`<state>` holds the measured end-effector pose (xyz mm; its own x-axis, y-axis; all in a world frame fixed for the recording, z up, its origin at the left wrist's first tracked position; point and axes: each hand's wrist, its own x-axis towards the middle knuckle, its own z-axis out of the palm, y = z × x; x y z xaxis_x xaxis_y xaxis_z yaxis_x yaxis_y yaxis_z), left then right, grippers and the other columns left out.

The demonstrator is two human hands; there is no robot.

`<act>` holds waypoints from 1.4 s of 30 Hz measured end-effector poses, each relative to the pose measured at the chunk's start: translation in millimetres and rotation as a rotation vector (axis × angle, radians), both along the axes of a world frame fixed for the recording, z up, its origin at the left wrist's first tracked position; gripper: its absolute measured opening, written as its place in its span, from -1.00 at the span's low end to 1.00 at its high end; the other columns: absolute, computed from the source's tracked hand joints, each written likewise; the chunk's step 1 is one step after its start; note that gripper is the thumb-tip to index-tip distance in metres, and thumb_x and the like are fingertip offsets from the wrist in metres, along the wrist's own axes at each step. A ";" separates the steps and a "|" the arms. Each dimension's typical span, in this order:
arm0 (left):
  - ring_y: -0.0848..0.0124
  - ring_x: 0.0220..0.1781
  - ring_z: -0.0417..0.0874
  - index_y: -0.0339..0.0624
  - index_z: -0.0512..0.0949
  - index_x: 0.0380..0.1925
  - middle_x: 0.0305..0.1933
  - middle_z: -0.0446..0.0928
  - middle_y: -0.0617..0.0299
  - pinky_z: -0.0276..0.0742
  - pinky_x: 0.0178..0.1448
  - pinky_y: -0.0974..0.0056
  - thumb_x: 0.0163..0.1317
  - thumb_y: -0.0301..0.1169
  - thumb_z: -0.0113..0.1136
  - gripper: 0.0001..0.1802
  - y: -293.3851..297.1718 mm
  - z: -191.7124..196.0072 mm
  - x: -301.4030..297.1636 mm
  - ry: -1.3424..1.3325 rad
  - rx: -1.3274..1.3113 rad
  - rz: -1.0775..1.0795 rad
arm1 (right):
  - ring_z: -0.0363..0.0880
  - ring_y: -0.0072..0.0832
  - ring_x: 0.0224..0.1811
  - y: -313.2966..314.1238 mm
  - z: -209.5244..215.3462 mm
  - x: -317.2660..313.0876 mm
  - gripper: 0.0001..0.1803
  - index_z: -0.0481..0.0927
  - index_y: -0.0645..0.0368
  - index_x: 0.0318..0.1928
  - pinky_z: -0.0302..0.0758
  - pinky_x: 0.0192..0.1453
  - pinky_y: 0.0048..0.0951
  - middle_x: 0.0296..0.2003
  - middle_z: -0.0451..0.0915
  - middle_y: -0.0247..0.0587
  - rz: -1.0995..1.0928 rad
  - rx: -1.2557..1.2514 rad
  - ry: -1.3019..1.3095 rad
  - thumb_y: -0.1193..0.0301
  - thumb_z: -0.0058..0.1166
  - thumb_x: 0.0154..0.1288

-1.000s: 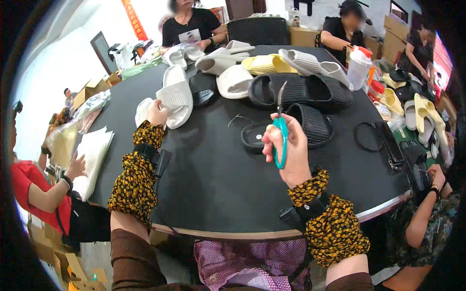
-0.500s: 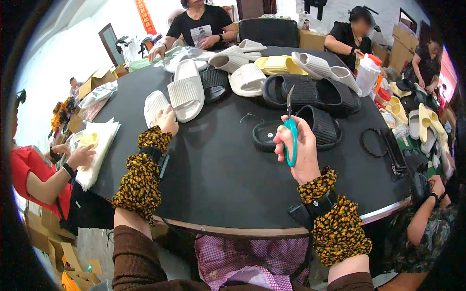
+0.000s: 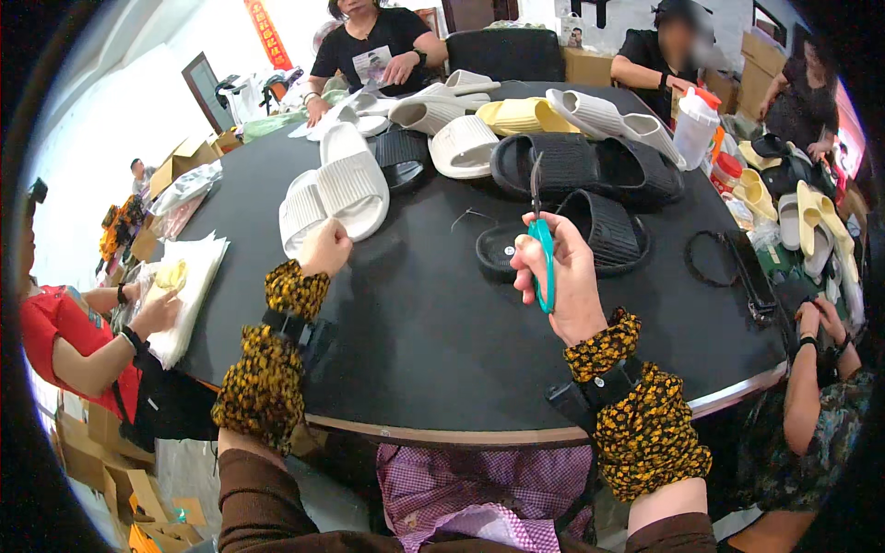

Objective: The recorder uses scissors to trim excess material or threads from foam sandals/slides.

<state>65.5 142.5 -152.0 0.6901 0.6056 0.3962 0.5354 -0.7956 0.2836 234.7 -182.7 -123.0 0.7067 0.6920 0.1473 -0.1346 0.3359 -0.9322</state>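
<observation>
Holding, one pair: turquoise-handled scissors [image 3: 543, 263], blades pointing upward above the desk [image 3: 415, 359], fingers of the right hand [image 3: 573, 267] wrapped round the handles. Left hand [image 3: 324, 247], one: well left of the scissors, fingers curled; whether they grasp anything cannot be told. White ridged slippers [image 3: 354, 187], two: left of the scissors, overlapping, next to the left hand. White slipper [image 3: 452, 150], one more: beyond the scissors, leftward. Black slippers [image 3: 622, 235], several, exact count unclear: beside and beyond the scissors. Orange-lidded bottle [image 3: 695, 131], one: beyond the scissors, rightward.
</observation>
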 end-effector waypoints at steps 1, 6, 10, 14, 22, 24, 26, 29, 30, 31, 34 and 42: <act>0.35 -0.44 0.55 -0.28 0.47 -0.43 -0.53 0.50 0.12 0.45 -0.34 0.28 0.04 -0.39 0.14 -0.83 -23.9 7.4 3.2 -0.006 -0.088 -0.075 | 0.43 -0.68 -0.65 -2.5 -2.0 2.4 -0.56 0.33 0.27 0.01 0.33 -0.67 -0.67 -0.49 0.48 -0.28 0.003 -0.013 -0.010 0.34 0.12 0.18; 0.60 -0.47 0.48 -0.33 0.48 -0.39 -0.50 0.47 0.31 0.40 -0.36 0.50 0.16 -0.47 0.06 -0.88 -132.9 58.6 -22.0 -0.124 -0.785 -0.289 | 0.45 -0.68 -0.64 -3.7 2.3 -3.0 -0.56 0.34 0.26 0.01 0.34 -0.66 -0.67 -0.50 0.49 -0.29 0.177 -0.041 0.010 0.35 0.13 0.17; 0.61 -0.45 0.49 -0.35 0.50 -0.35 -0.46 0.48 0.33 0.42 -0.33 0.50 0.19 -0.53 0.05 -0.90 -164.6 59.1 -51.1 -0.209 -0.819 -0.265 | 0.43 -0.68 -0.62 -3.5 4.7 -8.2 -0.63 0.37 0.20 0.00 0.35 -0.61 -0.67 -0.47 0.50 -0.31 0.390 -0.095 0.038 0.40 0.08 0.19; 0.59 -0.43 0.51 -0.37 0.51 -0.33 -0.43 0.50 0.31 0.44 -0.29 0.49 0.18 -0.57 0.05 -0.91 -167.4 45.0 -70.8 -0.434 -0.874 -0.185 | 0.42 -0.70 -0.56 -0.7 2.2 -15.7 -0.56 0.33 0.21 0.07 0.38 -0.53 -0.67 -0.41 0.51 -0.29 0.541 -0.120 -0.090 0.39 0.08 0.19; 0.51 -0.51 0.45 -0.38 0.45 -0.31 -0.52 0.44 0.27 0.44 -0.30 0.39 0.26 -0.49 -0.01 -0.87 -181.2 25.6 -61.1 -0.810 -1.093 -0.197 | 0.51 -0.60 -0.42 5.8 -15.6 -45.6 -0.59 0.29 0.27 0.07 0.52 -0.44 -0.59 -0.34 0.51 -0.24 1.064 -0.257 0.104 0.38 0.00 0.25; 0.50 -0.51 0.44 -0.38 0.45 -0.30 -0.51 0.44 0.26 0.44 -0.30 0.37 0.27 -0.47 0.00 -0.85 -183.5 23.3 -57.6 -0.887 -1.096 -0.236 | 0.52 -0.57 -0.39 6.2 -17.8 -48.3 -0.60 0.29 0.29 0.06 0.54 -0.44 -0.55 -0.34 0.51 -0.22 1.074 -0.260 0.131 0.38 -0.01 0.26; 0.50 -0.51 0.44 -0.38 0.44 -0.29 -0.50 0.44 0.25 0.44 -0.30 0.37 0.27 -0.47 0.00 -0.85 -187.5 23.4 -55.6 -0.906 -1.103 -0.234 | 0.53 -0.56 -0.38 5.6 -18.4 -45.6 -0.61 0.30 0.29 0.05 0.55 -0.44 -0.52 -0.34 0.51 -0.21 1.093 -0.262 0.194 0.39 -0.02 0.26; 0.50 -0.51 0.44 -0.40 0.44 -0.27 -0.49 0.45 0.25 0.44 -0.30 0.36 0.27 -0.48 0.00 -0.84 -190.3 24.8 -51.8 -0.954 -1.094 -0.241 | 0.53 -0.54 -0.36 5.2 -17.3 -45.0 -0.62 0.31 0.28 0.03 0.57 -0.43 -0.49 -0.34 0.50 -0.20 1.120 -0.268 0.272 0.39 -0.02 0.26; 0.50 -0.51 0.44 -0.40 0.43 -0.26 -0.49 0.44 0.25 0.44 -0.30 0.36 0.27 -0.48 0.00 -0.84 -191.3 25.6 -50.3 -0.987 -1.077 -0.239 | 0.53 -0.53 -0.36 5.4 -16.8 -44.7 -0.63 0.31 0.28 0.02 0.57 -0.43 -0.48 -0.34 0.50 -0.20 1.138 -0.275 0.290 0.39 -0.01 0.26; 0.50 -0.51 0.44 -0.40 0.43 -0.26 -0.49 0.44 0.25 0.44 -0.30 0.36 0.27 -0.48 0.00 -0.84 -192.8 26.9 -48.8 -0.984 -1.077 -0.238 | 0.53 -0.53 -0.36 5.3 -16.6 -44.3 -0.63 0.31 0.28 0.02 0.57 -0.43 -0.48 -0.34 0.50 -0.20 1.138 -0.273 0.292 0.39 -0.01 0.26; 0.49 -0.52 0.44 -0.42 0.43 -0.26 -0.51 0.44 0.23 0.44 -0.31 0.35 0.27 -0.50 -0.01 -0.84 -198.8 31.0 -45.3 -1.008 -1.097 -0.230 | 0.53 -0.53 -0.36 4.5 -16.8 -44.4 -0.63 0.31 0.28 0.01 0.58 -0.42 -0.47 -0.34 0.49 -0.20 1.150 -0.261 0.315 0.37 -0.01 0.26; 0.45 -0.52 0.45 -0.44 0.47 -0.27 -0.53 0.46 0.19 0.43 -0.31 0.34 0.24 -0.57 -0.04 -0.85 -217.3 29.2 -48.9 -0.946 -1.128 -0.277 | 0.52 -0.57 -0.45 3.9 -18.8 -44.5 -0.65 0.31 0.26 0.00 0.54 -0.49 -0.54 -0.39 0.49 -0.23 1.117 -0.227 0.303 0.36 -0.03 0.27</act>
<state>16.6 -74.8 -122.8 0.5934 0.7856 0.1754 -0.3188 0.0293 0.9474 190.2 -178.8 -141.8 -0.3233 0.9375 -0.1286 -0.4747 -0.2782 -0.8350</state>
